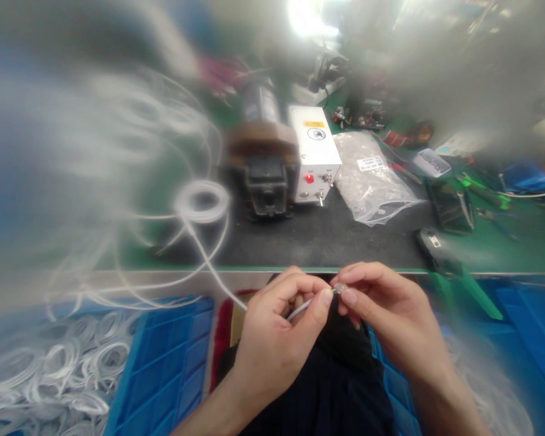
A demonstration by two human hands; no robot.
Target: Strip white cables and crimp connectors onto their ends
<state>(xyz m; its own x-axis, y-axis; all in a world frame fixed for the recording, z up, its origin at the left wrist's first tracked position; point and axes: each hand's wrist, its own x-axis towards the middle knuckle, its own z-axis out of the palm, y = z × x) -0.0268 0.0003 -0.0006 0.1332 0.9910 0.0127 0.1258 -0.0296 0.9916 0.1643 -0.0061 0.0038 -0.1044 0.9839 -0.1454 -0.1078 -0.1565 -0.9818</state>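
My left hand [284, 327] pinches a white cable [300, 310] close to its end between thumb and forefinger. The cable runs back from that hand to a white coil [203, 201] on the bench. Between the thumb and fingertips of my right hand [390, 315] is a small clear plastic connector plug [340, 288]. Both hands meet in front of the bench edge, the cable end right at the plug. Fingertips partly cover the spot, so I cannot tell how far the wires sit inside the plug.
On the bench stand a black machine [267, 181] and a white switch box [315, 154] with a lit red light. A clear bag of small parts [370, 175] lies beside them. A green-handled crimping tool [475, 293] overhangs the edge. A blue crate [163, 363] stands near coiled cables [59, 369].
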